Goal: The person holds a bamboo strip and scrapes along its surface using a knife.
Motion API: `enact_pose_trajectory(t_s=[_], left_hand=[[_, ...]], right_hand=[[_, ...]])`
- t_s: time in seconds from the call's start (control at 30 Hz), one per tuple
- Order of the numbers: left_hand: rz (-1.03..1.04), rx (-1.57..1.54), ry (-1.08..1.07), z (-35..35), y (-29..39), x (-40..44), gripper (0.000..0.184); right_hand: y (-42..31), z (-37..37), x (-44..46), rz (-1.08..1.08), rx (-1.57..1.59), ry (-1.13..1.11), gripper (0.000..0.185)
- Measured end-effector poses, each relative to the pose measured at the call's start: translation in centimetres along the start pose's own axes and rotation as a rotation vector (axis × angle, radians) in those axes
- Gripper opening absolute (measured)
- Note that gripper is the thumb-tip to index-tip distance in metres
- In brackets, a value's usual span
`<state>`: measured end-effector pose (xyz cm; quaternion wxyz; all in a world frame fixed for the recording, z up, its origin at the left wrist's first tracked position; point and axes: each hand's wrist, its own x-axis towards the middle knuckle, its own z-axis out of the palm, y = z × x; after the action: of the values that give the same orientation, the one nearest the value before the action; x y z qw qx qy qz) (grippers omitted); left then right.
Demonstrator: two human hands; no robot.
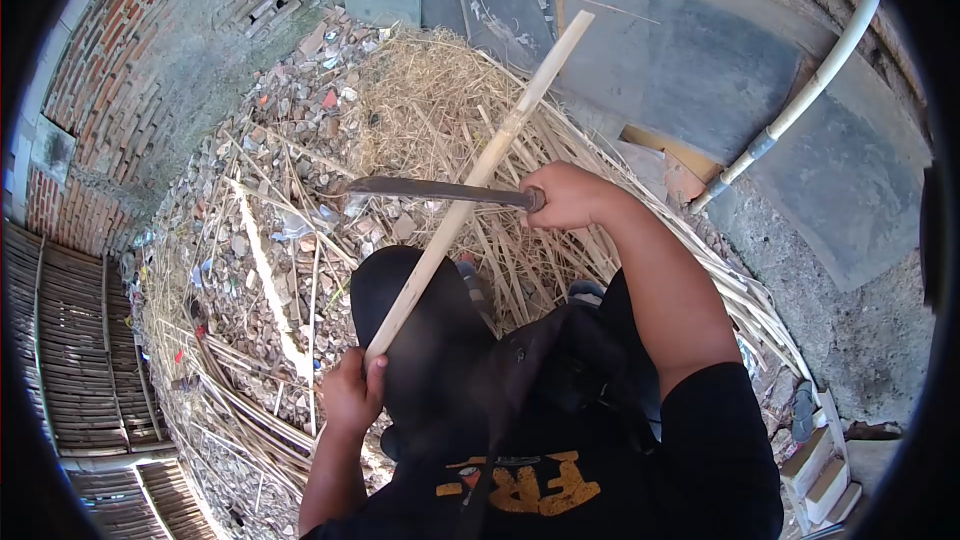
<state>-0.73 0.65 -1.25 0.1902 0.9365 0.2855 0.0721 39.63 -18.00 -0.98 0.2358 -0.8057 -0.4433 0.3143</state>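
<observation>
1. The left hand (350,392) has its grip closed around the lower end of the bamboo stick (503,133).
2. That stick slants up and away to the right, passing over the dark-clothed left knee (392,275).
3. The right hand (566,195) has its grip wrapped round the handle of the machete (425,189), whose blade points left across the stick; whether the edge bites into it, I cannot quite tell.
4. Beneath lie split strips (508,258), dry straw (420,85) and rubble (250,225).
5. A brick wall (130,50) rises at far left.
</observation>
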Motion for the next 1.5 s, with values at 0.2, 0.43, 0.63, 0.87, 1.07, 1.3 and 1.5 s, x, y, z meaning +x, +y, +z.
enact_pose_trajectory(t_s=[0.2, 0.43, 0.63, 0.87, 1.07, 1.3, 1.5], left_hand=[[-0.007, -0.068, 0.057, 0.3, 0.2, -0.1, 0.034], [-0.025, -0.047, 0.023, 0.5, 0.3, 0.0, 0.035], [-0.007, 0.007, 0.018, -0.7, 0.4, 0.4, 0.034], [0.030, -0.030, 0.068, 0.8, 0.2, 0.2, 0.031], [0.022, -0.077, 0.063, 0.6, 0.3, 0.5, 0.031], [0.007, -0.030, -0.027, -0.5, 0.6, 0.5, 0.034], [-0.005, -0.102, -0.057, 0.0, -0.1, 1.4, 0.034]], right_hand=[[-2.8, 1.1, -1.1, -0.109, -0.114, 0.256, 0.021], [0.4, 1.1, 0.8, 0.044, 0.049, 0.260, 0.028], [4.1, -1.6, 0.4, 0.206, 0.251, 0.429, 0.031], [-2.0, 1.1, -2.0, -0.153, -0.299, 0.187, 0.023], [0.2, 0.6, 0.1, -0.030, 0.067, 0.158, 0.027], [-3.4, 0.5, -2.1, 0.009, -0.209, 0.154, 0.028], [0.3, 1.2, 0.8, -0.056, -0.025, 0.126, 0.021]])
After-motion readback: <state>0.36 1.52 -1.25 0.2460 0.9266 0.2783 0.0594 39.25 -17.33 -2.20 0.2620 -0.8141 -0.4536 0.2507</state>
